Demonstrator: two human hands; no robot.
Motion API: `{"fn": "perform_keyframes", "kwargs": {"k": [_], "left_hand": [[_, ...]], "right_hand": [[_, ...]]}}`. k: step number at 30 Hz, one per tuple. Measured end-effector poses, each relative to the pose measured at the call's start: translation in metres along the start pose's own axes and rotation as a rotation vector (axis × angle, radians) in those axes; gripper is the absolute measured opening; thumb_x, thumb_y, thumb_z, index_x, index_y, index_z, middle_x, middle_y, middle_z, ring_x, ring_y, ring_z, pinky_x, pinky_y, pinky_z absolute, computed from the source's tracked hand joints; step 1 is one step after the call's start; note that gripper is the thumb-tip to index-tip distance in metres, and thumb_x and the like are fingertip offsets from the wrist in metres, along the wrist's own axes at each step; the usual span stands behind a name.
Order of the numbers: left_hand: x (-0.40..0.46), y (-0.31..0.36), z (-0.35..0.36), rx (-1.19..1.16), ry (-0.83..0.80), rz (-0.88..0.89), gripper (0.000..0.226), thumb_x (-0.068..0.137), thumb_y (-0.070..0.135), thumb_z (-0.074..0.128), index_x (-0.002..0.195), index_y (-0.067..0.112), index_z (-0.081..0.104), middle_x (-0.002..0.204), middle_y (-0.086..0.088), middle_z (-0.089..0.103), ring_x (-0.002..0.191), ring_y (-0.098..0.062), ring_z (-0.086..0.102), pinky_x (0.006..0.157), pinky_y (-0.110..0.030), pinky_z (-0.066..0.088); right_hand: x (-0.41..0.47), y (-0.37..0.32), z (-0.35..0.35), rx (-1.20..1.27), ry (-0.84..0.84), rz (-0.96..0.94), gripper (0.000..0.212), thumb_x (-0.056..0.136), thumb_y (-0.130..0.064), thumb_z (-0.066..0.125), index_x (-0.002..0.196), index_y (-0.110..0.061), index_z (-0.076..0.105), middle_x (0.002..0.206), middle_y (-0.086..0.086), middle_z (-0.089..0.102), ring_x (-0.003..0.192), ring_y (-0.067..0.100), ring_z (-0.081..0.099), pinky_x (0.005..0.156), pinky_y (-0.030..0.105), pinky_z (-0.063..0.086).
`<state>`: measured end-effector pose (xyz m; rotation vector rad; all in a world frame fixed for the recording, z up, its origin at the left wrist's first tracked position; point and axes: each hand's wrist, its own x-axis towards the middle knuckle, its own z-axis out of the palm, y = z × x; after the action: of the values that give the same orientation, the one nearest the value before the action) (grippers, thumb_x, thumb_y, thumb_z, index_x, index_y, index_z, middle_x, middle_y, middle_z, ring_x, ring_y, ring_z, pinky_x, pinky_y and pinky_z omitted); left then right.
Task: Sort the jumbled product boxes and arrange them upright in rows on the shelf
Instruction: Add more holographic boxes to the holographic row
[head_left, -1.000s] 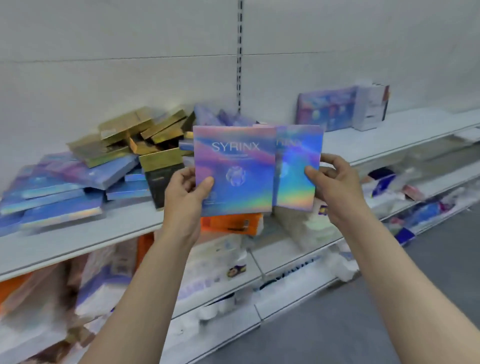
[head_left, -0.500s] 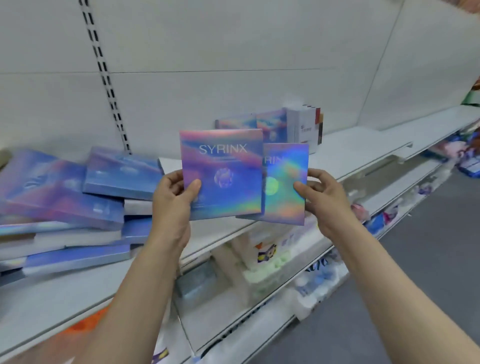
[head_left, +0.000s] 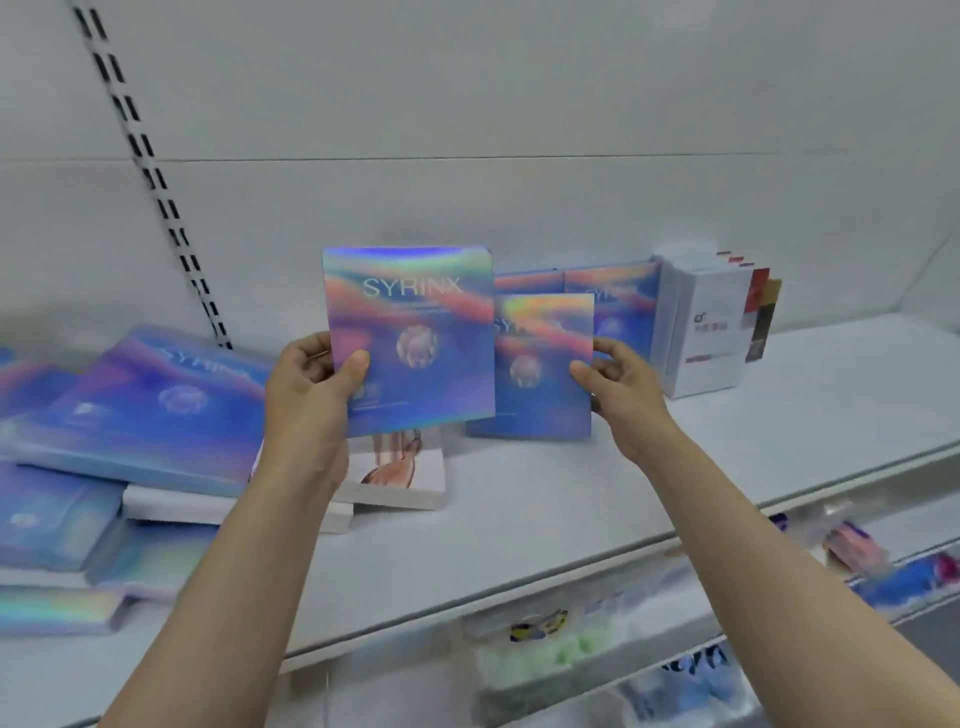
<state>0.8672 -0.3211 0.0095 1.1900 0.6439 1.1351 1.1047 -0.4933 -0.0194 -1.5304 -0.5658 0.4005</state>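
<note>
Both your hands are up in front of the white shelf (head_left: 571, 509), each with a holographic box. Your left hand (head_left: 311, 395) grips the larger SYRINX box (head_left: 415, 338) by its lower left edge, thumb pressed on the front face, fingers curled behind; the box is upright, facing you, lifted clear of the shelf. Your right hand (head_left: 618, 395) pinches the smaller SYRINX box (head_left: 545, 369) at its right edge, and that one sits partly tucked behind the larger box, its bottom edge low near the shelf surface; I can't tell whether it touches.

Behind it, against the back wall, two matching boxes (head_left: 613, 306) stand upright, with a white box (head_left: 701, 332) just beside them on the right. Off to your left lies the jumbled pile of blue boxes (head_left: 145, 415), flat and overlapping. A flat white box with a pinkish picture (head_left: 400, 467) lies under your left wrist. The lower shelves are blurred.
</note>
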Motion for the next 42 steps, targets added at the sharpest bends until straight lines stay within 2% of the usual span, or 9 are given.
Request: {"fn": "perform_keyframes", "kwargs": {"k": [3, 12, 17, 21, 24, 27, 29, 34, 42], "left_hand": [[0.001, -0.009, 0.010, 0.025, 0.097, 0.011, 0.023, 0.088, 0.005, 0.066, 0.108, 0.013, 0.059, 0.101, -0.002, 0.071, 0.085, -0.013, 0.069, 0.069, -0.022, 0.053], [-0.018, -0.033, 0.080, 0.023, 0.222, -0.052, 0.026, 0.088, 0.014, 0.068, 0.113, 0.014, 0.059, 0.103, -0.002, 0.074, 0.091, -0.020, 0.071, 0.060, -0.030, 0.052], [-0.027, -0.042, 0.116, 0.003, 0.226, -0.036, 0.030, 0.087, 0.002, 0.066, 0.116, 0.004, 0.057, 0.107, -0.012, 0.071, 0.093, -0.021, 0.069, 0.076, -0.029, 0.055], [-0.024, -0.049, 0.150, 0.020, 0.116, -0.067, 0.024, 0.087, -0.003, 0.064, 0.106, 0.009, 0.058, 0.104, -0.014, 0.070, 0.091, -0.023, 0.066, 0.082, -0.034, 0.054], [-0.021, -0.057, 0.177, 0.028, -0.014, -0.070, 0.023, 0.086, -0.003, 0.066, 0.104, 0.010, 0.058, 0.103, -0.012, 0.071, 0.093, -0.022, 0.067, 0.081, -0.033, 0.055], [-0.017, -0.062, 0.197, 0.053, -0.089, -0.036, 0.025, 0.085, -0.002, 0.068, 0.104, 0.011, 0.059, 0.100, -0.006, 0.070, 0.092, -0.019, 0.066, 0.083, -0.032, 0.055], [-0.011, -0.064, 0.205, 0.175, -0.108, 0.064, 0.028, 0.083, 0.003, 0.072, 0.104, 0.016, 0.059, 0.101, 0.000, 0.069, 0.093, -0.014, 0.065, 0.087, -0.030, 0.052], [0.022, -0.059, 0.197, 1.012, 0.118, 0.676, 0.055, 0.074, 0.033, 0.081, 0.122, 0.017, 0.060, 0.124, -0.001, 0.058, 0.118, -0.023, 0.046, 0.101, -0.032, 0.036], [0.043, -0.067, 0.182, 1.390, 0.019, 0.708, 0.075, 0.067, 0.049, 0.082, 0.131, 0.018, 0.057, 0.126, -0.006, 0.055, 0.122, -0.029, 0.046, 0.120, -0.043, 0.009]], "right_hand": [[0.035, 0.006, 0.003, -0.058, -0.046, -0.023, 0.033, 0.092, -0.011, 0.068, 0.124, -0.013, 0.061, 0.112, 0.012, 0.071, 0.105, 0.027, 0.069, 0.093, 0.048, 0.056], [0.083, 0.010, -0.003, -0.394, -0.035, -0.232, 0.027, 0.075, -0.025, 0.084, 0.098, -0.023, 0.070, 0.084, -0.011, 0.069, 0.080, 0.005, 0.067, 0.082, 0.029, 0.057], [0.094, -0.020, -0.029, -0.319, 0.008, -0.387, 0.034, 0.079, -0.034, 0.081, 0.103, -0.023, 0.059, 0.101, -0.004, 0.063, 0.089, 0.011, 0.061, 0.080, 0.024, 0.051], [0.104, -0.070, -0.055, -0.383, -0.284, -0.565, 0.039, 0.085, -0.036, 0.074, 0.122, -0.033, 0.061, 0.120, -0.015, 0.064, 0.112, -0.004, 0.056, 0.094, 0.008, 0.039], [0.112, -0.094, -0.068, -0.556, -0.441, -0.573, 0.044, 0.083, -0.033, 0.078, 0.124, -0.028, 0.065, 0.115, -0.017, 0.066, 0.104, -0.007, 0.057, 0.085, -0.001, 0.037], [0.125, -0.106, -0.084, -0.651, -0.464, -0.543, 0.036, 0.080, -0.027, 0.080, 0.115, -0.025, 0.071, 0.106, -0.012, 0.071, 0.095, 0.002, 0.063, 0.080, 0.007, 0.043], [0.134, -0.108, -0.097, -0.612, -0.494, -0.474, 0.032, 0.078, -0.023, 0.083, 0.108, -0.024, 0.073, 0.098, -0.007, 0.074, 0.086, 0.006, 0.066, 0.078, 0.018, 0.049], [0.154, -0.102, -0.120, -0.720, -0.442, -0.464, 0.027, 0.077, -0.024, 0.083, 0.101, -0.028, 0.071, 0.092, -0.006, 0.072, 0.081, 0.012, 0.065, 0.073, 0.022, 0.048], [0.161, -0.092, -0.107, -0.886, -0.435, -0.550, 0.032, 0.078, -0.026, 0.082, 0.107, -0.024, 0.070, 0.102, -0.001, 0.064, 0.094, 0.015, 0.059, 0.081, 0.024, 0.044]]}}
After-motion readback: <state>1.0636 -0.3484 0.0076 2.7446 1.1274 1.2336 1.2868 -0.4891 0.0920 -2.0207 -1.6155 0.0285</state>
